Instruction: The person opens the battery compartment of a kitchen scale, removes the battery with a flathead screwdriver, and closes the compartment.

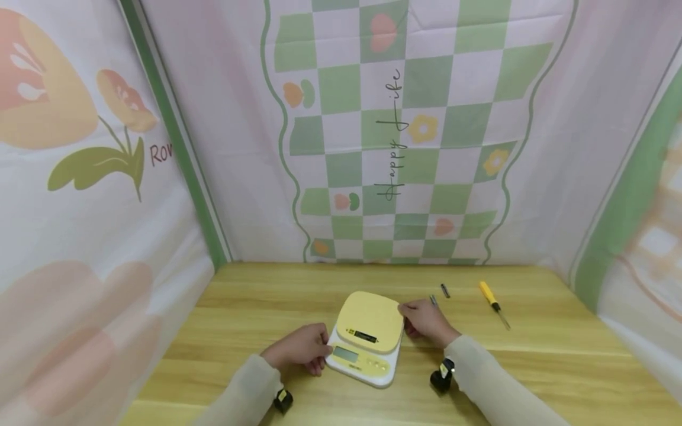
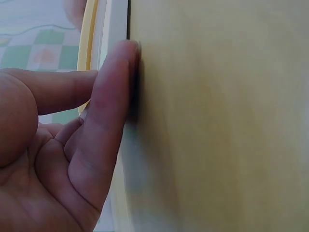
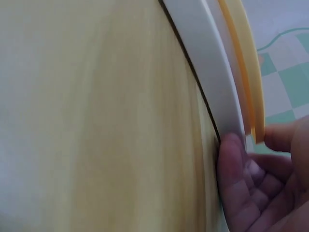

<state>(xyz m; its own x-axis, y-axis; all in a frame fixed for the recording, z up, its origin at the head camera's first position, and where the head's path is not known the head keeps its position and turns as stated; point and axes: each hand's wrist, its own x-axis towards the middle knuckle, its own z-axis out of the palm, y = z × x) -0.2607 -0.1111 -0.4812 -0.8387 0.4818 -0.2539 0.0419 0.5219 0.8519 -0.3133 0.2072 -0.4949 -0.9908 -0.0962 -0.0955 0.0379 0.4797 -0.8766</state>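
A kitchen scale (image 1: 373,316) with a yellow weighing plate, white base and small grey display lies on the wooden table in the head view. My left hand (image 1: 303,347) holds its left front side, beside the display. In the left wrist view a finger lies along the white base (image 2: 116,26), at the tabletop. My right hand (image 1: 427,321) holds the far right side. The right wrist view shows its thumb against the rim of the yellow plate (image 3: 253,72) and a finger at the bottom edge of the base. The scale's underside is hidden.
Two small battery-like cylinders lie beyond my right hand, one near the fingers (image 1: 434,300) and one farther back (image 1: 445,290). A screwdriver (image 1: 490,296) with a yellow and black handle lies to the right. Printed curtains (image 1: 240,148) enclose the wooden table (image 1: 256,290).
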